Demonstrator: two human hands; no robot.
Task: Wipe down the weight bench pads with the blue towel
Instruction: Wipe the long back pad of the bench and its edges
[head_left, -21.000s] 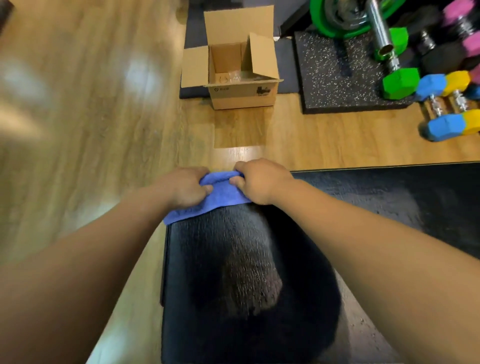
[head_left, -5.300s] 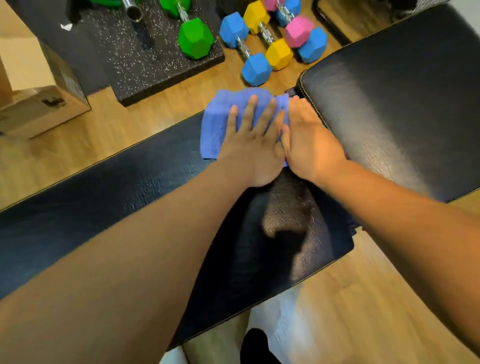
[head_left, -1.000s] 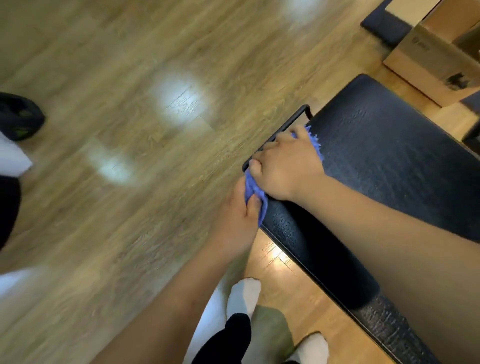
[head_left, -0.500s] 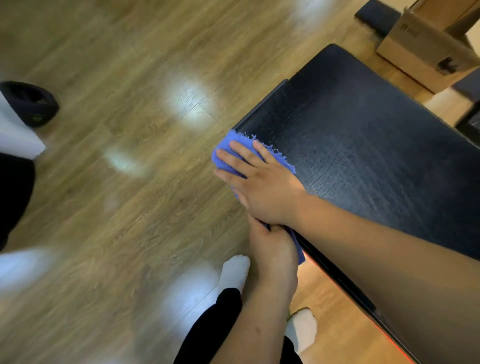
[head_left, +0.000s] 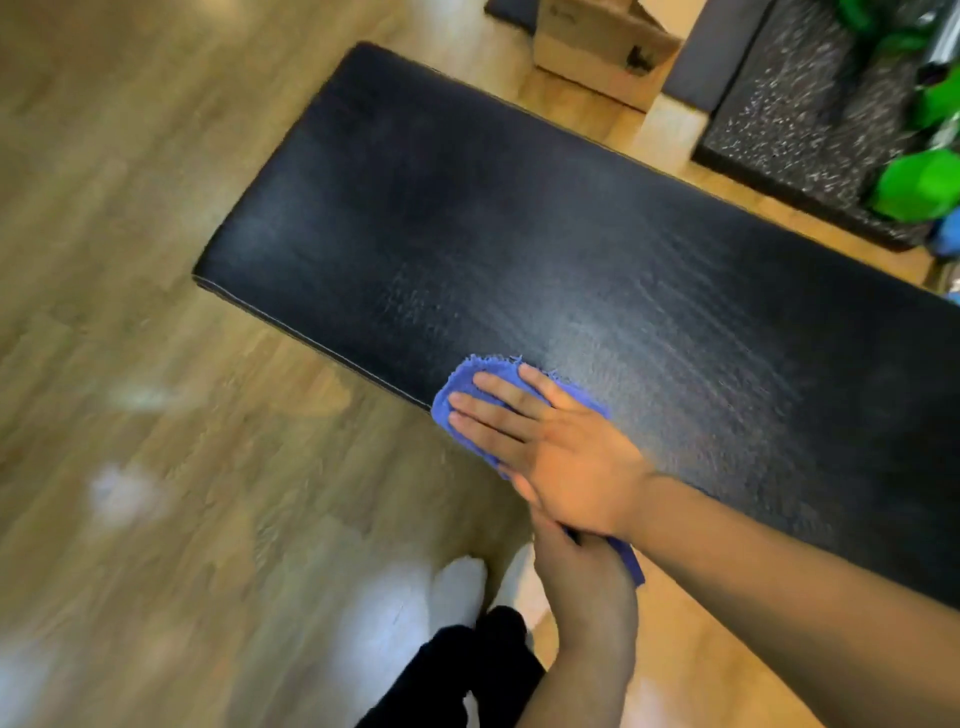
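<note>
Progress: the wipe looked to be underway along the near long edge of the black bench pad (head_left: 519, 234); how much of the top had already been covered could not be judged from this one frame, and no clear wet track showed through the motion blur.
Left to do: judging by where the towel lay, the wide stretch toward the far corner and the part running off the right edge of the view probably remained to be passed over.
Bench pad: one long, textured black cushion lying diagonally across the view, bare apart from the towel and hand at its near edge.
Floor: light wood planks (head_left: 130, 467) with bright glare patches, surrounding the pad on the left and below.
Room beyond: a speckled black rubber mat (head_left: 789, 104) at the upper right carrying green weights (head_left: 909, 187), and a cardboard box (head_left: 597, 47) on the floor beyond the pad's far side.
Blue towel: the blue towel (head_left: 467, 379) lay bunched on the pad's near edge, one end hanging over the side.
Right hand: the right hand (head_left: 545, 447) was spread flat, fingers extended, pressing the towel onto the pad.
Left hand: the left hand (head_left: 582, 577) sat below the edge beside the hanging end, seemingly closed on it, though the right wrist hid the fingers.
</note>
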